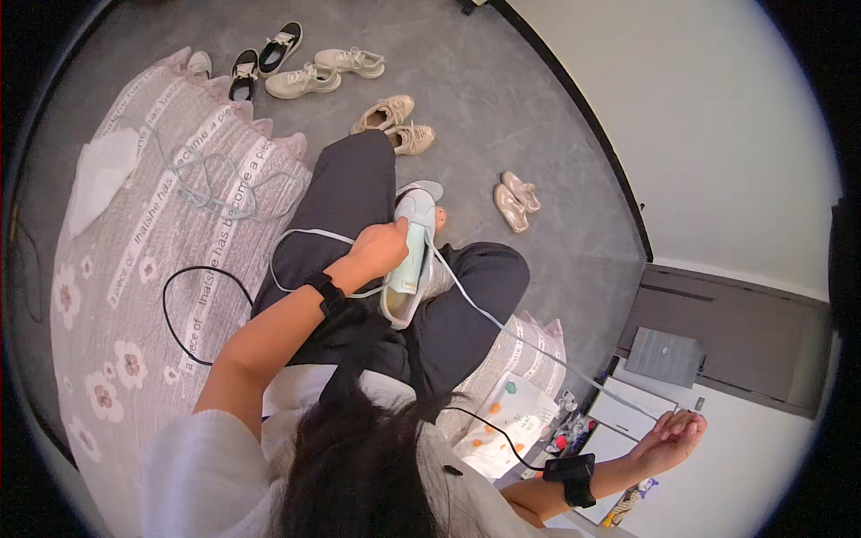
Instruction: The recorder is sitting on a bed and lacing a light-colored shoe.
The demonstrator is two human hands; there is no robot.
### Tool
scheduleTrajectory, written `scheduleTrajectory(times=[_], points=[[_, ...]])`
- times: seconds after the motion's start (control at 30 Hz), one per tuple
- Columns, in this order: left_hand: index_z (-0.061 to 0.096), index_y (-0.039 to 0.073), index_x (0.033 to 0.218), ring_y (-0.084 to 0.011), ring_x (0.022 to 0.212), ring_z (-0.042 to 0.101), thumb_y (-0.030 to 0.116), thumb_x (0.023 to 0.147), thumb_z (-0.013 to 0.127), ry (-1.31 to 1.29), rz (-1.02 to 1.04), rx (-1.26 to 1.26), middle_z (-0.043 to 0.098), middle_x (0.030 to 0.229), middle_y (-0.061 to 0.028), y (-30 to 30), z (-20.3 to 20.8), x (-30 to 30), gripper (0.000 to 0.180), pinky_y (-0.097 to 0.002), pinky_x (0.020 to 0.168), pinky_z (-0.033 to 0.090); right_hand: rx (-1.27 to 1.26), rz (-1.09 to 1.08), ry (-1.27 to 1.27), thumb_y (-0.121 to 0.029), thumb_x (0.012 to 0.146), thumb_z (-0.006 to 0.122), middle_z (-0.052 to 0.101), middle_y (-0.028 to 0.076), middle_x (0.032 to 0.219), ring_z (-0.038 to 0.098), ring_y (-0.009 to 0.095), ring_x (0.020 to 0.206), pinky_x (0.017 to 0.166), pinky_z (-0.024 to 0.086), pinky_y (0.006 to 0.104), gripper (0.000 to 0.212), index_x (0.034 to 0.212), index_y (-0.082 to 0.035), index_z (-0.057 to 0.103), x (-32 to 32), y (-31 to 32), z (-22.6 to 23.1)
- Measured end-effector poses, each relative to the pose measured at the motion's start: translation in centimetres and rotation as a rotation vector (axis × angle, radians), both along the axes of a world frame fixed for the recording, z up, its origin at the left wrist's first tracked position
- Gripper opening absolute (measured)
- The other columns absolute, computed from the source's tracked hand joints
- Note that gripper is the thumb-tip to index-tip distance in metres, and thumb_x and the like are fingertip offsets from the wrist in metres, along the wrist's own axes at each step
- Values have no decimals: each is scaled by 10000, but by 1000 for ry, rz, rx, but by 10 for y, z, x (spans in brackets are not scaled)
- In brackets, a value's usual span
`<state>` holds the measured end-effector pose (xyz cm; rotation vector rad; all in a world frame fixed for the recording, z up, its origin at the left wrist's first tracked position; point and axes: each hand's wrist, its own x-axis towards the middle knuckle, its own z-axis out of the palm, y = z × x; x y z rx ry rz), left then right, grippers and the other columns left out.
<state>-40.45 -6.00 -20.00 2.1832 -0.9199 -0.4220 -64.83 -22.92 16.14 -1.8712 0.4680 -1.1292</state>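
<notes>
A white and pale green sneaker [415,260] rests in my lap between my dark-trousered legs. My left hand [381,248] is closed on its upper near the tongue; part of the shoe is hidden behind the fingers. A long pale shoelace [489,316] runs taut from the sneaker to the lower right. Out at that end, my right hand [668,441] pinches the lace with curled fingers, well away from the shoe. Another length of lace [285,235] loops over my left thigh and passes under my left wrist. Each wrist wears a black strap.
A patterned bedspread [179,296] lies to the left, with a loose pale cord [229,193] and a white sheet [106,175] on it. Several pairs of shoes [309,76] stand on the grey floor [466,99]. Black cables run near both arms. A white package [511,421] lies beside my right hip.
</notes>
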Motion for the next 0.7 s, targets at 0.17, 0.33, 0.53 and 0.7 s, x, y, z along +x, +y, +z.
scheduleTrajectory(times=[0.17, 0.33, 0.53, 0.7], points=[[438, -40, 832, -293, 576, 575, 85, 685, 473, -48, -18, 31, 563, 652, -170, -1, -5, 1, 197, -363, 517, 463, -8, 0, 24, -145, 799, 482, 351, -2, 531, 281, 53, 432, 370, 243, 175, 128, 823, -19, 494, 27, 12, 2], [434, -37, 835, -270, 572, 580, 84, 680, 501, -75, -60, 32, 558, 649, -155, -5, 1, 6, 208, -331, 505, 469, 7, -8, 38, -132, 793, 490, 364, 10, 501, 297, 66, 406, 347, 261, 185, 122, 828, -15, 498, 50, 12, -4], [424, -55, 905, -269, 541, 573, 85, 709, 462, -100, -122, 31, 554, 669, -157, 1, 0, 3, 244, -332, 473, 468, 64, 41, 100, -149, 792, 498, 335, -13, 506, 271, 41, 432, 386, 245, 166, 112, 812, -39, 500, 79, 14, -17], [437, -15, 814, -217, 529, 581, 79, 691, 479, -184, -97, 80, 549, 636, -120, 4, 5, 4, 161, -277, 441, 462, 58, 177, 147, -110, 764, 544, 344, -7, 499, 296, 60, 430, 380, 261, 176, 94, 800, -40, 493, 96, -15, -38]])
